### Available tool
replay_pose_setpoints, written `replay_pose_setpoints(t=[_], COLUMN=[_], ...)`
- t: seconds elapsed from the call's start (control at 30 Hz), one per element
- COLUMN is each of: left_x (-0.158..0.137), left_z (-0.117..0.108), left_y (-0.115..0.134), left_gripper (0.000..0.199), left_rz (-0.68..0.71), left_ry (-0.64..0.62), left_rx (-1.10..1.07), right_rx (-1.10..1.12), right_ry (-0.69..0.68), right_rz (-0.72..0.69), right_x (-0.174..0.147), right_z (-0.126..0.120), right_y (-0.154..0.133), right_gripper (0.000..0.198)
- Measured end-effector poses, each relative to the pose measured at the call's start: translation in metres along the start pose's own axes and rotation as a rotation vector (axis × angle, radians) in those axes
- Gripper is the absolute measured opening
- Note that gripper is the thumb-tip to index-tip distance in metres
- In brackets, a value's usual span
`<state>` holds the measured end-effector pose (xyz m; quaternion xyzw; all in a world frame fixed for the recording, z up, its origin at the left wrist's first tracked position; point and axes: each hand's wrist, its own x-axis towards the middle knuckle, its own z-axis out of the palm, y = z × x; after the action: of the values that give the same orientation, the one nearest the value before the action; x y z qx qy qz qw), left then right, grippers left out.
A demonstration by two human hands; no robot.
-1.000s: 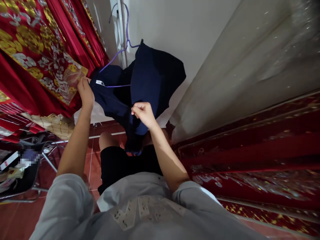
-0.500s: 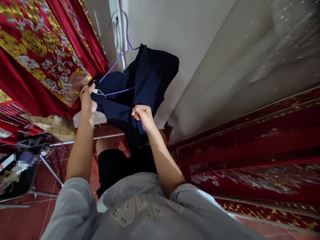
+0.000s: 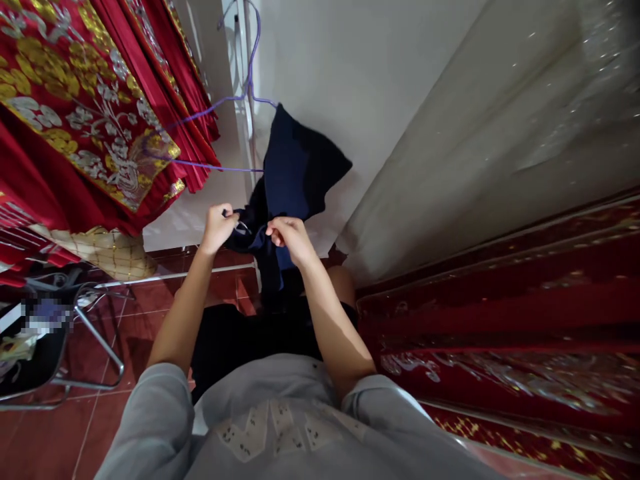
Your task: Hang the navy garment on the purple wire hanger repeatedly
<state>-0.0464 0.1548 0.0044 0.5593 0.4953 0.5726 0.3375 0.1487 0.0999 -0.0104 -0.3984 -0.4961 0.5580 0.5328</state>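
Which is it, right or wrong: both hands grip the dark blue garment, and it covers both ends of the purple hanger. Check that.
Wrong on one point: the head view shows the dark blue garment covering only one end of the purple hanger; the other end is bare. The left hand and right hand do grip the garment.

**Navy garment on one arm of the purple hanger**

The dark, plain cloth drapes over the hanger's arm on my right, spreading to a pointed corner beyond it; the hanger's other arm is bare. Below the hanger's bottom bar, the fabric bunches in folds between my left grip and right grip, each pinching it. A thin white loop shows there, and a loose length hangs lower.
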Motion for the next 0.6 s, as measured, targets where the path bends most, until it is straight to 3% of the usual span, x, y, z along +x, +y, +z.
replay_pose_setpoints(t=[0.1, 0.23, 0.27, 0.33, 0.43, 0.5, 0.6], left_x=[-0.014, -0.021, -0.021, -0.02, -0.018, -0.019, -0.027], left_z=[0.014, 0.037, 0.042, 0.047, 0.04, 0.028, 0.007], left_y=[0.018, 0.042, 0.048, 0.059, 0.071, 0.071, 0.06], left_gripper=[0.043, 0.046, 0.045, 0.04, 0.028, 0.032, 0.05], left_rz=[0.144, 0.217, 0.211, 0.217, 0.268, 0.233, 0.091], left_ry=[-0.146, -0.114, -0.111, -0.096, -0.118, -0.274, -0.635], left_rx=[0.044, -0.124, -0.131, -0.123, -0.087, -0.051, 0.14], right_rx=[-0.248, -0.299, -0.267, -0.191, -0.157, -0.235, -0.407], right_ry=[-0.139, -0.282, -0.312, -0.317, -0.288, -0.349, -0.399], right_rz=[-0.004, -0.184, -0.224, -0.268, -0.218, -0.227, -0.358], right_x=[0.003, 0.003, 0.002, 0.002, 0.003, 0.007, 0.028], right_z=[-0.005, -0.001, 0.003, 0.008, 0.007, -0.002, -0.017], right_y=[0.002, -0.01, -0.015, -0.026, -0.049, -0.069, -0.099], right_gripper=[0.031, 0.068, 0.067, 0.046, 0.014, 0.014, 0.023])
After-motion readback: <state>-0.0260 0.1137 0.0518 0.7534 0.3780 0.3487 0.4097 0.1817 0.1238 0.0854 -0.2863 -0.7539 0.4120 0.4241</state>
